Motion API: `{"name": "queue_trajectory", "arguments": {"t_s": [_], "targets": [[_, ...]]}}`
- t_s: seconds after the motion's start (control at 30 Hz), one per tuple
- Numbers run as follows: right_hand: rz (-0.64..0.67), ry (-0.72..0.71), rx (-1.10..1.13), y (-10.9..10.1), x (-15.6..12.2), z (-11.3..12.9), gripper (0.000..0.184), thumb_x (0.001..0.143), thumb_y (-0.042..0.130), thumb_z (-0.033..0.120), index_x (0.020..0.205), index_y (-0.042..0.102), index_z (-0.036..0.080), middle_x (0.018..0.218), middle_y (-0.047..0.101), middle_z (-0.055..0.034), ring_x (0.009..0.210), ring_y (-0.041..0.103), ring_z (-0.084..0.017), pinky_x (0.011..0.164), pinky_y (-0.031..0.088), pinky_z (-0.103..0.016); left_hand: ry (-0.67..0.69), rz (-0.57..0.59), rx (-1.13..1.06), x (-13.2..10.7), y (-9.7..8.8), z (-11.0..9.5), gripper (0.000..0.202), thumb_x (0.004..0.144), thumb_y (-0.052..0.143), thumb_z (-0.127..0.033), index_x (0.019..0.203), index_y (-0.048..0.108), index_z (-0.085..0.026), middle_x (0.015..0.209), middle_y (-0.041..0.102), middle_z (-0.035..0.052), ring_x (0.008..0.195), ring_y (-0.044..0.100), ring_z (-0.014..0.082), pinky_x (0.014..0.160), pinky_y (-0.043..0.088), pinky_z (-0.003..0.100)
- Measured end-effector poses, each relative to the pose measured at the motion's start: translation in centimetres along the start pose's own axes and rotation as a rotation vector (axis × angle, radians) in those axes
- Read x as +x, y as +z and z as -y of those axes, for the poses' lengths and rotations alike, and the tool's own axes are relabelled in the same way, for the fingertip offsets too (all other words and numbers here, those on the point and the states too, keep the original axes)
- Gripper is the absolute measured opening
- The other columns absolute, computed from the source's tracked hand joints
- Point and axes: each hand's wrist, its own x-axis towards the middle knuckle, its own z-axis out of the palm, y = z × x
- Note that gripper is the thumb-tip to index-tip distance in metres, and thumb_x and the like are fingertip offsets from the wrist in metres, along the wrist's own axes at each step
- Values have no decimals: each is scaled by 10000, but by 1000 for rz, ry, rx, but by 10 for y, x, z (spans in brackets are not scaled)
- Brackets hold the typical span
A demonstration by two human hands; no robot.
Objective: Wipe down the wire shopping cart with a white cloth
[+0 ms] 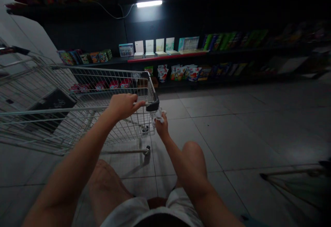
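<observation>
A wire shopping cart [129, 126] stands on my left, its end with black plastic corners [153, 106] toward me. My left hand [123, 105] is closed around the cart's top side rail, just short of the corner. In my right hand [162, 127] a crumpled white cloth [160, 116] is gripped, up against the cart's end just below the black corner. The fingers of that hand are partly covered by the cloth. A dark panel with light writing [50, 108] sits at the cart's far end.
Behind the cart runs a dark shelf [165, 55] with boxed goods and bagged snacks [184, 72]. A lit tube lamp [149, 3] hangs above it, with a cable. Grey floor tiles [232, 127] spread to the right. A folded frame-like object [292, 175] lies at lower right.
</observation>
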Motion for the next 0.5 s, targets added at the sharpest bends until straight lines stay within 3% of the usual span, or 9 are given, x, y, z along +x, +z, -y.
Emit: {"name": "queue_trajectory", "arguments": {"t_s": [0.07,0.13,0.2,0.3,0.33,0.37,0.4,0.5], "targets": [[39,58,-30,-8,2,-9,165,746,505,328,857,467,212,718,516,38,649,487,-101,569,432,-188,20,35,4,11,9,-18,653,953,215,-638,910,685,-187,904,726,120,825,672,261,632,363,313],[88,112,-56,-23,12,-11,241,657,561,306,858,474,205,692,520,58,623,484,-97,557,423,-189,19,-5,24,14,19,-29,618,958,266,-605,892,692,-161,874,728,143,803,683,274,615,363,322],[10,92,5,-41,27,1,298,626,572,306,886,466,206,710,534,62,621,495,-94,572,432,-195,42,-78,33,12,29,-33,557,951,334,-578,912,689,-150,870,731,147,794,687,271,604,366,322],[-237,-169,172,-63,59,47,287,697,556,323,948,474,212,828,565,29,712,539,-96,661,461,-213,89,-135,31,6,37,-32,529,942,364,-575,923,689,-158,854,732,132,779,687,259,601,379,321],[-200,-274,154,-67,70,68,279,715,560,317,964,497,209,867,579,17,755,552,-103,687,465,-222,97,-143,31,4,38,-31,537,943,355,-580,918,690,-160,846,731,130,770,685,256,597,380,322],[-76,-346,97,-66,82,88,278,725,568,309,978,526,203,881,593,10,781,559,-112,703,465,-232,102,-153,32,2,38,-30,546,944,346,-584,921,690,-161,846,730,130,764,684,255,592,380,324],[129,-388,-1,-63,93,107,267,722,587,290,969,556,194,870,605,9,791,562,-119,717,465,-242,108,-163,33,0,38,-30,553,943,339,-586,933,691,-160,851,729,133,760,683,256,585,378,326],[709,-371,-339,-38,121,141,224,667,668,220,881,630,164,758,618,23,741,560,-124,726,459,-263,103,-186,33,-6,38,-33,557,930,353,-597,966,695,-159,841,725,142,747,679,264,564,365,336]]}}
